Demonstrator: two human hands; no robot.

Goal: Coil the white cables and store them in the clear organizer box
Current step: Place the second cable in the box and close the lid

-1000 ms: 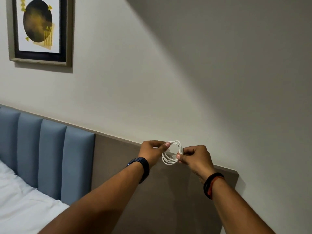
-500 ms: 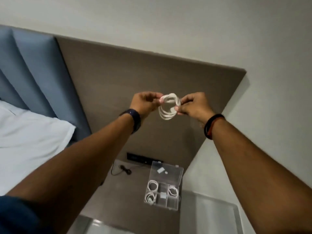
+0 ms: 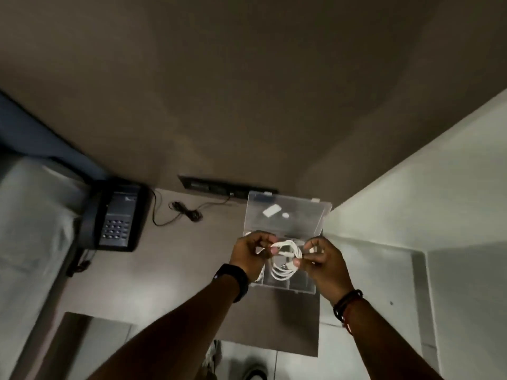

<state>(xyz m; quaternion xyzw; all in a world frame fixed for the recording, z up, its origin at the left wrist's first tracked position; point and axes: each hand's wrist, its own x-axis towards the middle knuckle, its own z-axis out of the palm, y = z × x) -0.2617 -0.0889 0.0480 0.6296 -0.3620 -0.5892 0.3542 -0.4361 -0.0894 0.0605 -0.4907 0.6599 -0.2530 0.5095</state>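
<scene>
A: What are the hands doing?

B: Both are pinched on one coiled white cable (image 3: 284, 260). The left hand (image 3: 251, 255) grips the loops at their left side between thumb and fingertips, and the right hand (image 3: 322, 260) grips the right side the same way. The coil hangs between them, its lower loops drooping below the fingers.

A: And where is that coil relative to the box?

B: It is held in front of the clear organizer box (image 3: 286, 287), over the base with its dividers. Whether the loops touch the compartments or hang above them, I cannot tell. The box's lid (image 3: 288, 215) stands open behind the hands, leaning toward the dark panel (image 3: 247, 91). Something white shows in the base just behind the left hand, too hidden to name.

A: What's on the wrists?

B: A dark watch (image 3: 233, 279) on the left, and dark and reddish bands (image 3: 347, 303) on the right.

A: What surrounds the box?

B: It sits on a grey-brown bedside surface (image 3: 178, 270). To the left stands a dark telephone (image 3: 116, 215) with a keypad, and a thin black cord (image 3: 178, 213) lies between the phone and the box. A white bed (image 3: 33, 229) is at far left, a pale wall (image 3: 439, 187) at right. The picture is dim and slightly blurred.
</scene>
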